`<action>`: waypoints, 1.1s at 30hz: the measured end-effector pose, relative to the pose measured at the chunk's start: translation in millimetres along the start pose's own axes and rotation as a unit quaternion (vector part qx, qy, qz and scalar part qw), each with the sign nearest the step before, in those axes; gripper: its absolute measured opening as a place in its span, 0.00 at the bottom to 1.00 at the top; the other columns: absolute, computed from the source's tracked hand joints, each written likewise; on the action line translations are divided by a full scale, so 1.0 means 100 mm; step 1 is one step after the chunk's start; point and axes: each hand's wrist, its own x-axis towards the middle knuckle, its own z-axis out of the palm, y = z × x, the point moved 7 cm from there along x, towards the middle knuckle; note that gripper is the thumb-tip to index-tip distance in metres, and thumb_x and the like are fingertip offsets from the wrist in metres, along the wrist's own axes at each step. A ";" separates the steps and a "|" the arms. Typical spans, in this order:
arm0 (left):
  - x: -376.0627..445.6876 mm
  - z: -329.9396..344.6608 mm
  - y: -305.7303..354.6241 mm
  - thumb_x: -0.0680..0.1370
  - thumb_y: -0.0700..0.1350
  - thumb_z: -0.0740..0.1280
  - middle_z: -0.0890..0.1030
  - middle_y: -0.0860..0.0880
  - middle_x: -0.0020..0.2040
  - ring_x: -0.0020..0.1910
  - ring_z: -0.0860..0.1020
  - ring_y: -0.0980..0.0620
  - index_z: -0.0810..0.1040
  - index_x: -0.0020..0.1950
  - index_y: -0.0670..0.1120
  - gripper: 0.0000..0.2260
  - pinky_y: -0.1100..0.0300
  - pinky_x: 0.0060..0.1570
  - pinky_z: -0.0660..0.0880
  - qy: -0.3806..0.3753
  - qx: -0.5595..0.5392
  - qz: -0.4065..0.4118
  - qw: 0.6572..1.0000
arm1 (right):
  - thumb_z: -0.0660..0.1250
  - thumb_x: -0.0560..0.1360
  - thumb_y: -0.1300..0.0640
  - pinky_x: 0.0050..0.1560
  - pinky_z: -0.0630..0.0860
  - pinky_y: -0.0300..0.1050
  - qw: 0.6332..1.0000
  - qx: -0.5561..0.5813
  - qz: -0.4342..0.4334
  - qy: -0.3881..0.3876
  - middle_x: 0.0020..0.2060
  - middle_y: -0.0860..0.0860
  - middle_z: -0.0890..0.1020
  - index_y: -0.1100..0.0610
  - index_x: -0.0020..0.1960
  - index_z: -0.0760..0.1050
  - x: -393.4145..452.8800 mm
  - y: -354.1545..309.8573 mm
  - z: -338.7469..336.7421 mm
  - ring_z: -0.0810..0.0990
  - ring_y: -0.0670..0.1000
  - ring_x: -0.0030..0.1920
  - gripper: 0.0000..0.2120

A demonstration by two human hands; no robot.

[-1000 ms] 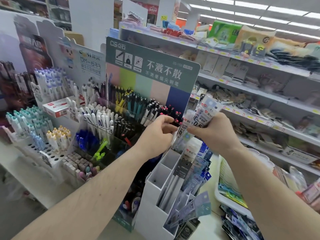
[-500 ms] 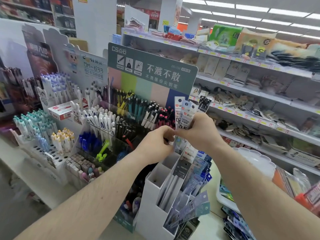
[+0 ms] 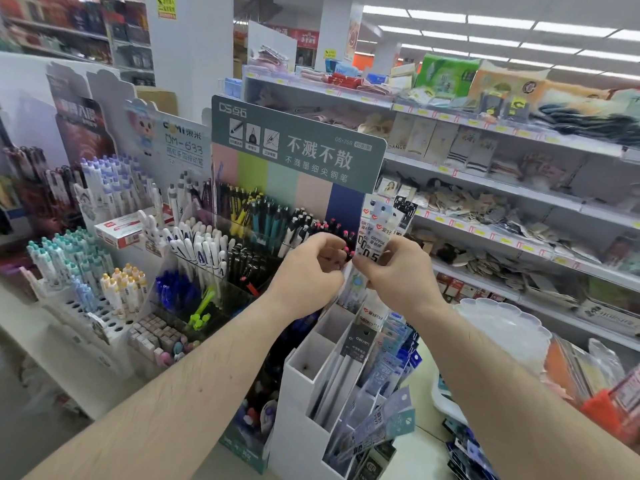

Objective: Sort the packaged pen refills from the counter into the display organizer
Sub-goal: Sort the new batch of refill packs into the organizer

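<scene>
My right hand (image 3: 398,271) grips a small bunch of clear refill packs (image 3: 379,226) with white and red labels, held upright above the white tiered display organizer (image 3: 304,355). Just left of it, my left hand (image 3: 311,268) pinches the lower edge of the same packs with its fingertips. The organizer's back slots are partly bare, while its middle and front slots hold several refill packs (image 3: 377,424), some leaning out to the right. More loose packs (image 3: 464,455) lie on the counter at the lower right.
A green-headed pen display (image 3: 298,150) full of pens stands right behind the hands. Further pen racks (image 3: 114,216) fill the left side. A white scalloped tray (image 3: 502,323) sits to the right, below long store shelves (image 3: 519,188).
The right hand has swung the packs from tilted right to upright and brought them left, closer to the left hand. The left hand now pinches their lower edge.
</scene>
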 end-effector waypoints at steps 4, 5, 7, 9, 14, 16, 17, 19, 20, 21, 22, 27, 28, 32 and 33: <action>0.05 0.05 0.14 0.75 0.35 0.68 0.80 0.58 0.54 0.52 0.80 0.59 0.74 0.64 0.52 0.21 0.65 0.55 0.77 -0.008 -0.032 0.039 0.999 | 0.74 0.75 0.54 0.47 0.83 0.54 1.000 0.020 -0.007 0.002 0.42 0.46 0.86 0.51 0.53 0.83 0.02 -0.05 0.01 0.84 0.49 0.43 0.07; 0.06 0.07 0.16 0.75 0.35 0.68 0.80 0.58 0.54 0.52 0.80 0.60 0.74 0.64 0.53 0.21 0.66 0.53 0.77 -0.009 -0.032 0.050 0.998 | 0.74 0.75 0.54 0.47 0.83 0.54 1.000 0.022 -0.006 0.006 0.42 0.46 0.86 0.52 0.54 0.83 0.02 -0.05 0.01 0.84 0.48 0.43 0.08; 0.06 0.07 0.15 0.74 0.35 0.69 0.81 0.56 0.53 0.51 0.80 0.58 0.75 0.62 0.52 0.19 0.64 0.52 0.78 0.002 -0.031 0.062 0.998 | 0.73 0.75 0.54 0.46 0.83 0.50 1.000 0.019 -0.004 0.004 0.43 0.47 0.86 0.52 0.55 0.83 0.01 -0.05 0.03 0.84 0.48 0.43 0.09; 0.07 0.08 0.10 0.74 0.35 0.70 0.82 0.53 0.52 0.51 0.81 0.56 0.76 0.60 0.51 0.18 0.59 0.54 0.79 0.014 -0.023 0.061 0.998 | 0.73 0.76 0.54 0.41 0.79 0.44 1.000 0.009 0.002 -0.010 0.44 0.47 0.85 0.52 0.55 0.82 0.00 -0.02 0.07 0.83 0.48 0.42 0.09; 0.06 0.16 -0.01 0.73 0.39 0.72 0.82 0.54 0.51 0.50 0.81 0.57 0.77 0.59 0.52 0.17 0.54 0.54 0.79 -0.030 0.003 0.041 0.999 | 0.75 0.73 0.52 0.31 0.72 0.34 0.992 -0.081 0.023 -0.095 0.38 0.46 0.84 0.51 0.48 0.83 0.02 0.05 0.01 0.82 0.46 0.39 0.06; 0.05 0.15 -0.02 0.72 0.42 0.75 0.82 0.56 0.51 0.50 0.80 0.59 0.77 0.59 0.53 0.18 0.55 0.55 0.79 -0.043 0.005 0.039 0.998 | 0.77 0.70 0.54 0.38 0.78 0.39 0.988 -0.077 0.011 -0.132 0.37 0.45 0.85 0.49 0.46 0.83 0.02 0.00 -0.05 0.84 0.45 0.40 0.06; 0.05 0.14 0.00 0.71 0.43 0.76 0.82 0.57 0.52 0.50 0.80 0.59 0.77 0.61 0.53 0.20 0.55 0.55 0.79 -0.044 0.000 0.042 0.998 | 0.78 0.69 0.54 0.39 0.78 0.40 0.988 -0.073 0.001 -0.138 0.36 0.44 0.85 0.49 0.45 0.83 0.02 -0.04 -0.09 0.84 0.42 0.39 0.06; 0.05 0.13 0.04 0.71 0.45 0.77 0.81 0.57 0.54 0.52 0.80 0.58 0.75 0.64 0.54 0.23 0.56 0.54 0.79 -0.040 -0.020 0.054 0.998 | 0.78 0.68 0.55 0.35 0.75 0.37 0.990 -0.066 -0.016 -0.125 0.31 0.43 0.83 0.50 0.41 0.81 0.02 -0.12 -0.20 0.81 0.40 0.33 0.07; 0.06 0.12 0.07 0.72 0.45 0.77 0.81 0.57 0.56 0.52 0.80 0.57 0.73 0.66 0.55 0.25 0.56 0.54 0.79 -0.036 -0.030 0.060 0.997 | 0.78 0.68 0.56 0.33 0.75 0.40 0.991 -0.058 -0.021 -0.116 0.29 0.45 0.83 0.52 0.40 0.80 0.01 -0.14 -0.23 0.80 0.43 0.31 0.07; 0.06 0.11 0.10 0.72 0.45 0.77 0.81 0.58 0.56 0.53 0.80 0.57 0.72 0.67 0.56 0.26 0.56 0.54 0.79 -0.030 -0.035 0.069 0.997 | 0.77 0.69 0.57 0.34 0.76 0.45 0.992 -0.047 -0.024 -0.113 0.30 0.47 0.83 0.53 0.40 0.80 0.01 -0.15 -0.24 0.80 0.47 0.31 0.06; 0.06 0.10 0.12 0.72 0.44 0.76 0.81 0.58 0.56 0.53 0.80 0.57 0.72 0.67 0.57 0.26 0.56 0.53 0.79 -0.025 -0.035 0.078 0.996 | 0.76 0.70 0.58 0.35 0.78 0.49 0.992 -0.037 -0.029 -0.119 0.32 0.49 0.84 0.53 0.42 0.81 -0.01 -0.17 -0.22 0.81 0.50 0.32 0.04; 0.06 0.15 0.08 0.73 0.45 0.72 0.84 0.55 0.50 0.49 0.83 0.54 0.78 0.63 0.52 0.19 0.49 0.52 0.80 -0.028 -0.029 0.072 0.997 | 0.72 0.75 0.57 0.40 0.81 0.45 0.982 -0.122 -0.062 -0.128 0.37 0.48 0.84 0.53 0.46 0.83 -0.09 -0.12 0.03 0.83 0.49 0.38 0.01; 0.06 0.17 0.05 0.73 0.47 0.72 0.85 0.55 0.50 0.48 0.83 0.55 0.78 0.62 0.52 0.18 0.48 0.53 0.80 -0.029 -0.026 0.061 0.997 | 0.71 0.75 0.56 0.41 0.81 0.47 0.978 -0.158 -0.060 -0.122 0.37 0.49 0.84 0.54 0.45 0.82 -0.08 -0.10 0.06 0.82 0.50 0.39 0.02; 0.03 0.18 -0.01 0.74 0.44 0.74 0.85 0.55 0.49 0.49 0.82 0.58 0.78 0.59 0.52 0.14 0.53 0.55 0.79 0.005 -0.030 0.050 0.998 | 0.72 0.73 0.51 0.37 0.79 0.47 0.966 -0.220 -0.042 -0.132 0.33 0.49 0.81 0.51 0.35 0.77 -0.08 -0.05 0.12 0.80 0.50 0.36 0.10; 0.03 0.17 0.00 0.74 0.43 0.74 0.84 0.55 0.49 0.49 0.82 0.59 0.78 0.58 0.52 0.14 0.55 0.55 0.79 0.015 -0.038 0.056 0.998 | 0.73 0.72 0.49 0.34 0.77 0.46 0.967 -0.214 -0.043 -0.135 0.31 0.48 0.80 0.51 0.34 0.76 -0.08 -0.05 0.11 0.79 0.49 0.34 0.12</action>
